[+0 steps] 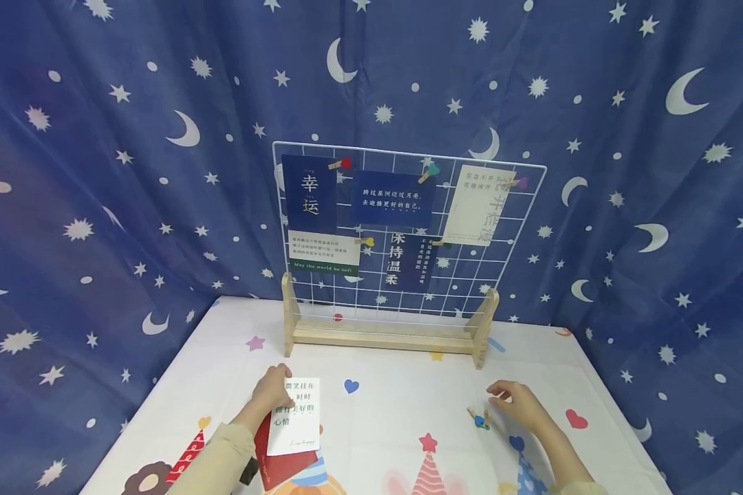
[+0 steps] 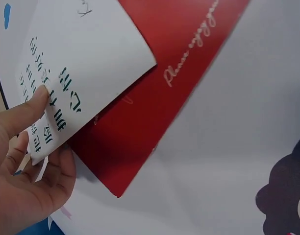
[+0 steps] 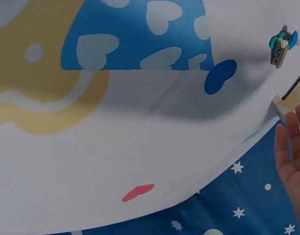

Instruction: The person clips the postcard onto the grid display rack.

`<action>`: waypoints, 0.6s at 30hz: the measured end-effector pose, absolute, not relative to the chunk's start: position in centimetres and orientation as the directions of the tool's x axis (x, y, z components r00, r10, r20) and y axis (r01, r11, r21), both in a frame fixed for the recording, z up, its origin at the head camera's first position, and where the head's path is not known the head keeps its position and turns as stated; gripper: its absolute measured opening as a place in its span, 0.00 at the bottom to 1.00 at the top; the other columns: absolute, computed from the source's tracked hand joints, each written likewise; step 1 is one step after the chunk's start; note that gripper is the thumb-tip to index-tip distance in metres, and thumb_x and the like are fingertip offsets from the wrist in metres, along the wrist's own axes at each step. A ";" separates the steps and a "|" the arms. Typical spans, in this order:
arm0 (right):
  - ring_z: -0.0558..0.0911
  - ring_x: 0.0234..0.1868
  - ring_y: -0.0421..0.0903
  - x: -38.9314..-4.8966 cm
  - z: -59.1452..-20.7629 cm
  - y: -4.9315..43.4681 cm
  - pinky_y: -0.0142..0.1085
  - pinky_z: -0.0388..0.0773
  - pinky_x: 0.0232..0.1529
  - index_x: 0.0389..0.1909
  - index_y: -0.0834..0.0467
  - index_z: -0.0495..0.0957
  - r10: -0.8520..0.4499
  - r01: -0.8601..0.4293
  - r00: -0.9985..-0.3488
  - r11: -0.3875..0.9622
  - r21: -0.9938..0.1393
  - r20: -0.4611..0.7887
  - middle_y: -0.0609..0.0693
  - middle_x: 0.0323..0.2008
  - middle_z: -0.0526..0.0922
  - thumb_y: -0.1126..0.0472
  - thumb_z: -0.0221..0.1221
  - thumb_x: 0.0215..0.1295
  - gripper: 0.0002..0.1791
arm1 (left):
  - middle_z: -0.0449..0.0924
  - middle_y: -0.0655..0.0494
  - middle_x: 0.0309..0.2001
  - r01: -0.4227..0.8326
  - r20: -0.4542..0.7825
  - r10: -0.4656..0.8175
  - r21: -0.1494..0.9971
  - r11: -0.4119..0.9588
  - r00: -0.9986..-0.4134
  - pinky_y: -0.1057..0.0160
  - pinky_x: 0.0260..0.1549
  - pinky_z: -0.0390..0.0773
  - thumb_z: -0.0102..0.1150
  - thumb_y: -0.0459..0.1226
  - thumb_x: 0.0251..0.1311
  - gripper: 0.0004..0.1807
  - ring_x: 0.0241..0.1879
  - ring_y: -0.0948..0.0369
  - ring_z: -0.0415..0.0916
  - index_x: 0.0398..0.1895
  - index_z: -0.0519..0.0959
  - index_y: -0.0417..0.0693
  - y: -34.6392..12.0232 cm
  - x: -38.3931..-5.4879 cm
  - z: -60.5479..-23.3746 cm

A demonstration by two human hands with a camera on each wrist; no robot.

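Note:
My left hand (image 1: 272, 390) pinches a white card (image 1: 298, 433) with printed writing by its upper left edge, the thumb on its face. Beneath that card lies a red card (image 1: 277, 471), partly covered; its pale script shows in the left wrist view. My right hand (image 1: 520, 405) hovers over the table, fingers loosely bent and holding nothing. Just left of its fingertips lie a few small wooden clips (image 1: 479, 420) with coloured tops, bunched together. Those clips (image 3: 282, 46) appear apart from the right hand (image 3: 293, 164) in its wrist view.
A white wire grid on a wooden stand (image 1: 384, 337) stands at the table's back. Several cards hang on it, including a dark blue card (image 1: 309, 196) and a cream card (image 1: 470, 206), with coloured clips. A starry curtain (image 1: 625, 172) surrounds the table. A small black object (image 1: 248, 471) lies beside the red card.

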State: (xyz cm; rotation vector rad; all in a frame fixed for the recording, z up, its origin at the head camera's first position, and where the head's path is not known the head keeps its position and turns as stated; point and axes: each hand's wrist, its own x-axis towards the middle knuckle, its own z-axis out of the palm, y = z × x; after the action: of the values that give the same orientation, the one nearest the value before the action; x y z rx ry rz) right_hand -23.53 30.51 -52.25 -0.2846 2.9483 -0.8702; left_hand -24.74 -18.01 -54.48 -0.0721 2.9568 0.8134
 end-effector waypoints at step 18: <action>0.80 0.35 0.47 -23.3 -52.5 30.4 0.43 0.79 0.41 0.40 0.65 0.80 -0.141 -0.104 -0.990 0.819 -0.564 -0.022 0.56 0.36 0.85 0.69 0.60 0.57 0.09 | 0.75 0.29 0.48 -0.120 -0.042 -0.137 0.766 0.632 -0.990 0.42 0.50 0.72 0.71 0.22 0.31 0.43 0.44 0.39 0.74 0.59 0.65 0.28 -17.0 -23.7 -54.6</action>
State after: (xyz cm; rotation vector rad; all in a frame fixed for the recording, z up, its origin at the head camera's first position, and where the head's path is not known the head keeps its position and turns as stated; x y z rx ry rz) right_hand -23.29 30.37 -52.52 -0.1981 2.9365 -0.9047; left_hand -23.68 -17.00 -54.64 -0.2253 2.8561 1.3381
